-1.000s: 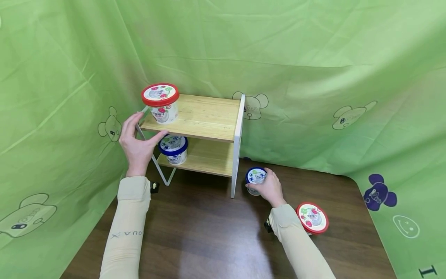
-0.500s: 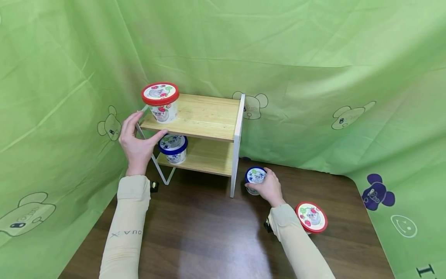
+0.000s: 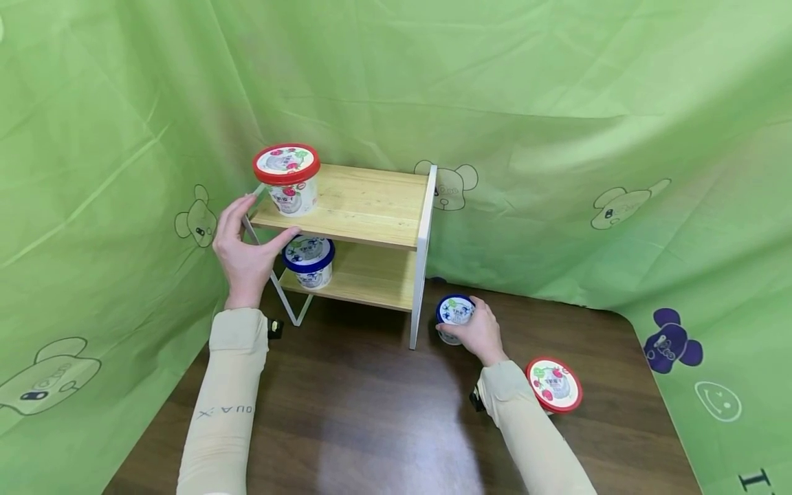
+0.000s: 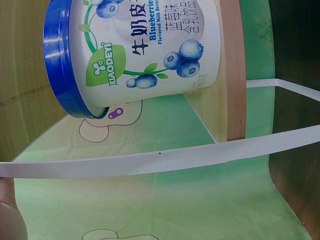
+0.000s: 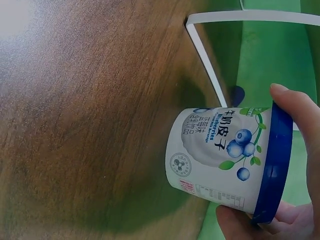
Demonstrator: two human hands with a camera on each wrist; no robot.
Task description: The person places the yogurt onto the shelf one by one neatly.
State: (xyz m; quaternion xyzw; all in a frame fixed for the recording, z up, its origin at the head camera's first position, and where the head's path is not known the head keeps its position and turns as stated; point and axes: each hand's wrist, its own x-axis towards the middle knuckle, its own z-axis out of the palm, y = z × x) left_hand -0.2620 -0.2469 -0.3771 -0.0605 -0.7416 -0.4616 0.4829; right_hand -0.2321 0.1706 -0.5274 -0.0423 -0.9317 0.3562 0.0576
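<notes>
In the head view my left hand (image 3: 244, 258) is spread at the shelf rack's left front corner, thumb by the upper board's front edge and fingers near the left frame. Its fingertips show beside the white frame (image 4: 140, 165) in the left wrist view; whether they press it I cannot tell. A red-lidded cup (image 3: 287, 179) stands on the upper board, just beyond that hand. Below it, a blue-lidded blueberry milk cup (image 3: 311, 268) sits on the lower board. My right hand (image 3: 479, 333) grips another blueberry milk cup (image 5: 225, 160) round its blue lid, right of the rack.
The two-tier shelf rack (image 3: 371, 203) has wooden boards and white metal legs. Another red-lidded cup (image 3: 553, 385) stands on the dark wooden table (image 3: 383, 412), beside the right forearm. Green printed cloth (image 3: 526, 137) hangs behind and at both sides.
Both hands hold their places, and the cups stay where they were. Only the head view shifts very slightly.
</notes>
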